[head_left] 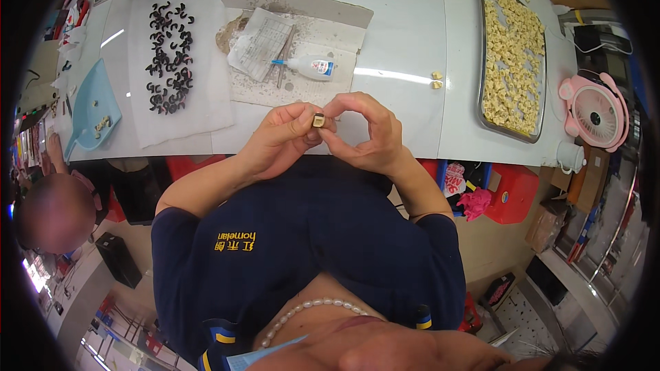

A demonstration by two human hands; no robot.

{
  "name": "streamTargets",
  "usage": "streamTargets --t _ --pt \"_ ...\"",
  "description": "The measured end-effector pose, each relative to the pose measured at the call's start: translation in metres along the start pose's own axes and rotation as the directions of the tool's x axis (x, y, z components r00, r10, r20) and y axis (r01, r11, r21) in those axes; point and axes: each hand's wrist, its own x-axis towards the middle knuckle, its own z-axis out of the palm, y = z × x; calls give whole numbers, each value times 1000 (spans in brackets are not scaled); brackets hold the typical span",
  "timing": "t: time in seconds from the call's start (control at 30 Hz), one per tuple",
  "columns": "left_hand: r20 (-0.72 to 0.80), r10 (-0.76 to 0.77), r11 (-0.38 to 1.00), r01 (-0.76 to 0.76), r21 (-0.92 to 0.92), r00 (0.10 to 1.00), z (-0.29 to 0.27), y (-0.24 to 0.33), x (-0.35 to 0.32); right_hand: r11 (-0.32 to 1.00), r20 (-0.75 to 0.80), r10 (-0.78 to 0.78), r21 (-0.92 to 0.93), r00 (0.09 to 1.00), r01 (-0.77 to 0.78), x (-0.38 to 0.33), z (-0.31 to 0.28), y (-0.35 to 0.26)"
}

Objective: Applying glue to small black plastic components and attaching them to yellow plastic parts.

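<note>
Pinching small block (318,121) in left hand (283,132), right hand (371,136); white bottle (311,66) on cardboard (347,36) ahead, tray (480,62) farther right.

Left hand (283,136), one; right hand (368,130), one; small block (318,121) between them, one. On the counter (405,120): glue bottle (313,67), one; dustpan (95,99), one; tray (509,130), one; loose cream blocks (436,84), two; black curved pieces (180,82), dozens; cream blocks in tray (512,62), past my counting. Pink fan (595,111), one.

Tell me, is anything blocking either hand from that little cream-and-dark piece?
Nothing visible is. The left hand holds the cream-and-dark piece directly, and the right hand is close beside it, though contact there is hard to tell. The blue-tipped bottle lies beyond the hands, not between them and the piece.
</note>
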Motion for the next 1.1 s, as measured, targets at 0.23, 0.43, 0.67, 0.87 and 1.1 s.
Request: streamTargets --t 0.23,0.43,0.67,0.87,1.1 --pt "-35 34 994 -37 -105 999 -7 -2 -9 997 -8 -6 -79 1000 5 2 20 -2" --pt "-28 18 953 -25 -300 999 -35 15 -31 956 16 177 235 984 -175 6 42 2" --pt "-422 863 498 -328 802 279 -173 149 -139 900 -71 398 223 915 -374 19 27 9" --pt "185 971 -238 723 648 154 -227 211 -175 879 -95 473 118 876 -462 19 29 7" --pt "338 872 -489 663 567 354 -166 180 -90 869 -126 495 74 860 -489 10 21 3"
